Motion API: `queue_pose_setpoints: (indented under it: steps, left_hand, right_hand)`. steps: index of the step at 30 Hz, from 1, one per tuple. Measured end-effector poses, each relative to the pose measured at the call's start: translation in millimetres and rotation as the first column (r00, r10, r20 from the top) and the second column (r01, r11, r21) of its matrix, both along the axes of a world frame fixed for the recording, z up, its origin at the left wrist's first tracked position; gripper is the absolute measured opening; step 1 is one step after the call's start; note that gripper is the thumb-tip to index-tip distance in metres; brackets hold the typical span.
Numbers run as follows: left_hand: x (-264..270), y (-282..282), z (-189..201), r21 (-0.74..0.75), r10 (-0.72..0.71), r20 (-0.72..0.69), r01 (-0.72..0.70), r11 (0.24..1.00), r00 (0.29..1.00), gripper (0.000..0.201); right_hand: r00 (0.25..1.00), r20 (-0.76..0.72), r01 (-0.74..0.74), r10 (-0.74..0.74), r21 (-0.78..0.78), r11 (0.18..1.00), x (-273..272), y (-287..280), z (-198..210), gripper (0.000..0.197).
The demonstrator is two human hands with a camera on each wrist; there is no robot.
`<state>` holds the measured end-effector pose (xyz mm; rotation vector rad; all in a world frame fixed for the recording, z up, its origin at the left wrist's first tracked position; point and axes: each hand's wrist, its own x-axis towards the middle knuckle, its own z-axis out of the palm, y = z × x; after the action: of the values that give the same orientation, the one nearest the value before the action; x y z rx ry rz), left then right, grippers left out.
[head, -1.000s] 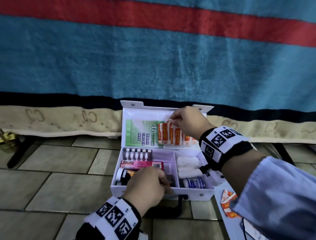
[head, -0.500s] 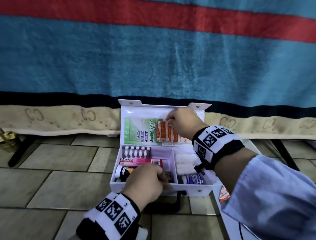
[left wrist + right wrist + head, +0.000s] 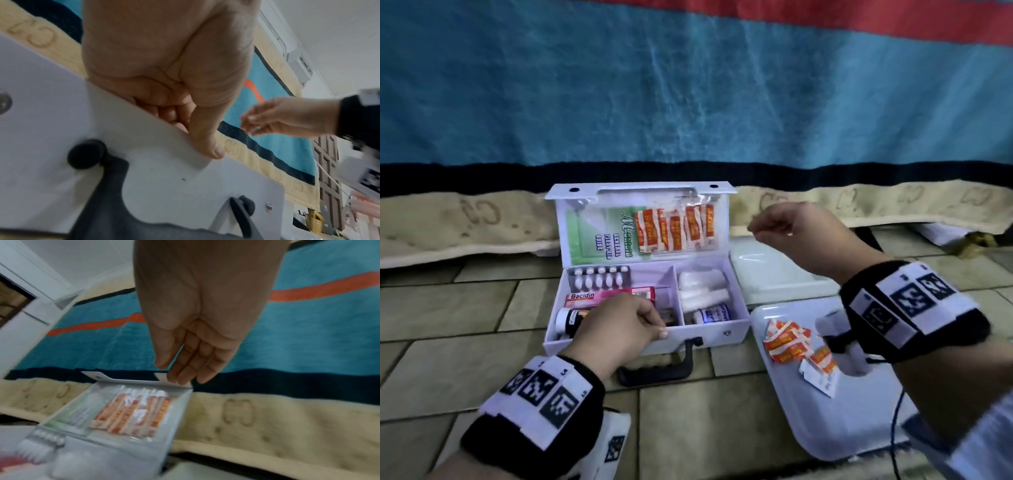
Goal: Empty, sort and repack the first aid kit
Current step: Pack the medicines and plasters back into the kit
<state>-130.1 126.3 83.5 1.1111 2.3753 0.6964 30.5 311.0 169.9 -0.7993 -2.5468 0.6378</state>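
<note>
The white first aid kit point(image 3: 702, 334) stands open on the tiled floor with its lid point(image 3: 640, 192) upright. Orange bandage packets point(image 3: 674, 228) sit in the lid's clear pocket, also seen from the right wrist point(image 3: 133, 415). The base holds a blister pack point(image 3: 599, 279), a pink Bacidin box point(image 3: 609, 295), a dark bottle point(image 3: 568, 320), white gauze rolls point(image 3: 700, 287) and a small jar point(image 3: 714, 313). My left hand point(image 3: 650, 325) grips the kit's front wall point(image 3: 164, 162), thumb point(image 3: 205, 144) outside. My right hand point(image 3: 767, 229) hangs empty in the air right of the lid, fingers relaxed point(image 3: 191, 369).
A white tray point(image 3: 825, 421) lies right of the kit with loose orange packets point(image 3: 786, 339) on it. A second white tray point(image 3: 774, 274) lies behind it. The kit's black handle point(image 3: 657, 370) rests on the tiles. A striped blue blanket point(image 3: 688, 102) hangs behind.
My right hand has let go of the orange packets in the lid pocket and drawn back to the right. My left hand stays on the kit's front wall.
</note>
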Motion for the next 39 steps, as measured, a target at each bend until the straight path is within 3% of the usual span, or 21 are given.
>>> queue_pose_setpoints:
  steps: [2,5,9,13,16,20,28,31,34,39]
  left_hand:
    - [2,0,0,0.002,-0.001,-0.016,0.001,1.000,1.000,0.027]
    - [3,-1,2,0.001,-0.011,-0.033,0.011,1.000,0.999,0.024]
    - [2,0,4,-0.015,-0.041,-0.016,0.041,0.999,0.999,0.023]
    - [3,-1,5,-0.019,-0.038,-0.029,0.038,0.999,0.999,0.020]
    - [3,-2,6,-0.006,-0.046,-0.009,0.046,0.999,0.999,0.019]
    - [5,-2,7,0.002,-0.032,0.003,0.032,0.999,0.999,0.017]
    - [5,-2,9,-0.010,-0.016,0.007,0.016,1.000,1.000,0.015]
    - [5,-2,8,-0.010,-0.019,-0.004,0.019,1.000,1.000,0.014]
    - [3,-3,7,-0.012,-0.020,-0.004,0.020,1.000,1.000,0.015]
    - [2,-2,6,-0.022,-0.025,-0.011,0.025,0.999,1.000,0.014]
  right_hand:
    - [0.988,0.126,0.094,-0.094,0.004,0.996,39,6,-8,0.010]
    - [0.901,0.394,0.188,-0.184,0.029,0.982,87,12,-31,0.011]
    - [0.760,0.630,0.194,-0.161,0.017,0.981,121,8,-65,0.024]
    - [0.759,0.635,0.199,-0.142,-0.019,0.980,129,-5,-84,0.045]
    - [0.783,0.606,0.158,-0.142,0.027,0.987,127,-7,-94,0.043]
    - [0.708,0.686,0.112,-0.168,0.126,0.986,122,-7,-95,0.036]
    - [0.688,0.685,0.113,-0.240,0.225,0.968,118,-14,-95,0.024]
    - [0.672,0.702,0.111,-0.236,0.219,0.969,117,-14,-89,0.023]
    - [0.687,0.693,0.146,-0.220,0.165,0.975,117,-12,-90,0.009]
    - [0.689,0.680,0.164,-0.250,0.189,0.968,120,-11,-88,0.022]
